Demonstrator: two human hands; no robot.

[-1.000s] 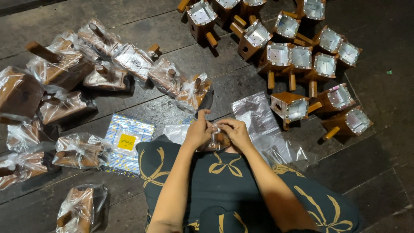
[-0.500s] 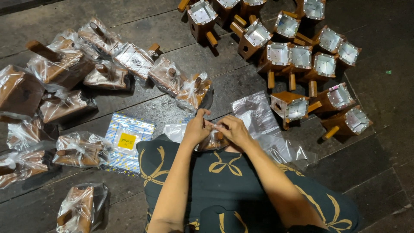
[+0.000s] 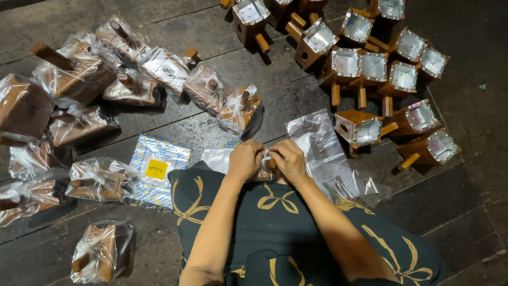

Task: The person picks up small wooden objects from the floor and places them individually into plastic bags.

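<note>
Right hand (image 3: pixel 290 160) edged slightly closer to left hand (image 3: pixel 244 159)

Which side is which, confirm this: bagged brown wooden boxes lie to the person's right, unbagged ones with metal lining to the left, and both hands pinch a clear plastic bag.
Sides are swapped. The head view shows bagged brown wooden boxes left, unbagged metal-lined ones right. Both hands, left hand and right hand, do pinch the clear plastic bag.

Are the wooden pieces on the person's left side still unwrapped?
No: the wooden pieces on the left sit inside clear plastic bags, while the bare ones lie to the right.
</note>
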